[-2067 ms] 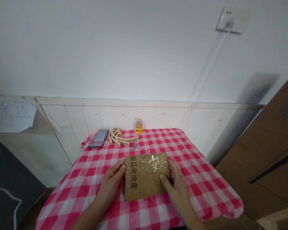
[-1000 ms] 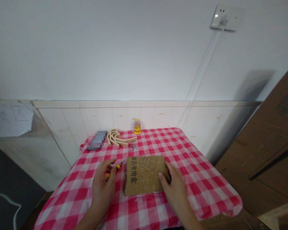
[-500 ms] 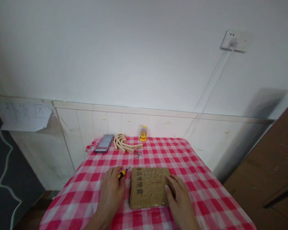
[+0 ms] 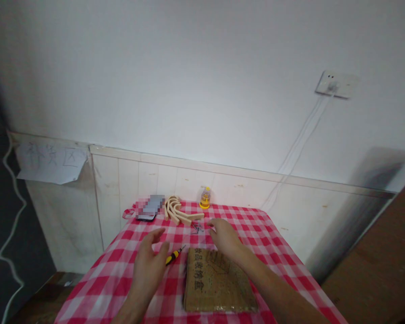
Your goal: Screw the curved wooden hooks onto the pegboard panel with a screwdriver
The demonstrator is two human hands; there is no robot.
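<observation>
A yellow-and-black screwdriver [image 4: 174, 256] lies on the checked cloth, its tip pointing up and to the right. Just left of it is my left hand [image 4: 150, 259], fingers apart with nothing in them. My right hand [image 4: 222, 234] hovers past the far edge of a flat brown cardboard box [image 4: 216, 285], thumb and fingers parted. Its forearm crosses above the box's right side. Near those fingertips sits a small pile of thin metal pieces, seemingly screws [image 4: 197, 228]. Curved pale wooden pieces [image 4: 176, 210] lie behind the pile.
A small clear-and-yellow container [image 4: 205, 198] stands at the table's back edge. At back left lies a blurred-out phone-like device [image 4: 151, 208]. The red-and-white tablecloth [image 4: 111, 274] meets a panelled wall, with a corded socket [image 4: 337, 84] above.
My right hand has left the box's right edge and moved forward toward the metal pieces. My left hand's fingers have spread away from the screwdriver. The view has tilted up slightly.
</observation>
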